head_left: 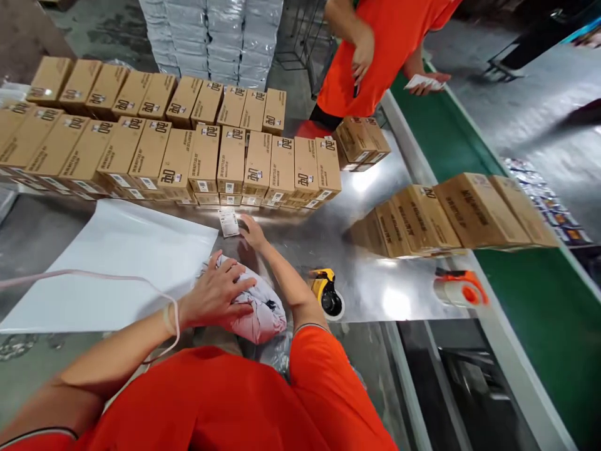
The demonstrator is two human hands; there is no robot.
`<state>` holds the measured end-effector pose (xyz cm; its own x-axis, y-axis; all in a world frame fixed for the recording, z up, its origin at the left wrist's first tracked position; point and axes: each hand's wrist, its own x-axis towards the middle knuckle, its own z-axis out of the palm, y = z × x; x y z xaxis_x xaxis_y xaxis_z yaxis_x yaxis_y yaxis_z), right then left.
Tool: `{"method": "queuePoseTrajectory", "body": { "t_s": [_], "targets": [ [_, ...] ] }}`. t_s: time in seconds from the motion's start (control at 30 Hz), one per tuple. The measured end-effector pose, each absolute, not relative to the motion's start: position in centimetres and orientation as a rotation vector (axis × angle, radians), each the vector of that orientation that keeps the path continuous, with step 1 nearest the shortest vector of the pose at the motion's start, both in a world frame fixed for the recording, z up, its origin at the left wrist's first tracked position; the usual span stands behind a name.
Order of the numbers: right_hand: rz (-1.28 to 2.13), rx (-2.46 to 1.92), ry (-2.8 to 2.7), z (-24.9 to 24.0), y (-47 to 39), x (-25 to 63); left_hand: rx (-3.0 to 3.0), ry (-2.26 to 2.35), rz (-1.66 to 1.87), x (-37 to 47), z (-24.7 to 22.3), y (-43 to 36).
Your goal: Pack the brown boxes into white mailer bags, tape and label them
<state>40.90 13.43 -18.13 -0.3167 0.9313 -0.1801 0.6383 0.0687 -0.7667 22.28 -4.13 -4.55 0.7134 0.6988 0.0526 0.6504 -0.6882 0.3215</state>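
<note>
A co-worker [375,56] beyond the cardboard boxes [197,156] is cut off above the chest by the top edge; print on the label [228,222] near those boxes is unreadable.

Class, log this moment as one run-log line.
left hand: pressing bundle | right hand: at label | boxes: rows behind | tape: on table

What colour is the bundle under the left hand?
Pale pink bundle, seen best in the head view.
</note>
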Motion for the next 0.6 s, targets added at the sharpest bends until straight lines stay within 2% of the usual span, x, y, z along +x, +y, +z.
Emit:
{"method": "queuePoseTrajectory", "body": {
  "t_s": [0.13, 0.2, 0.3, 0.43, 0.5, 0.6],
  "targets": [
    [1.344, -1.484, -1.523, -11.5, 3.5, 48.4, 2.607, 1.071, 0.233, 23.2, -4.5, -3.5],
    [1.244, -1.411, -1.626, -8.3, -2.3, 49.8, 2.603, 1.061, 0.203, 23.8, -4.4, -3.1],
    [1.038, -1.665, -1.861, -6.2, -8.3, 47.8, 2.601, 1.070, 0.157, 24.2, -4.5, -2.6],
    [1.046, -1.756, -1.831, -8.5, -9.1, 45.8, 2.572, 1.093, 0.135, 24.0, -4.7, -2.4],
    [1.054, -1.799, -1.620, -10.5, -8.4, 47.9, 2.581, 1.056, 0.136, 23.6, -4.7, -2.3],
    [0.822, -2.198, -1.153, -13.9, -8.3, 52.6, 2.615, 0.881, 0.146, 23.0, -4.4, -1.6]
  ]
}}
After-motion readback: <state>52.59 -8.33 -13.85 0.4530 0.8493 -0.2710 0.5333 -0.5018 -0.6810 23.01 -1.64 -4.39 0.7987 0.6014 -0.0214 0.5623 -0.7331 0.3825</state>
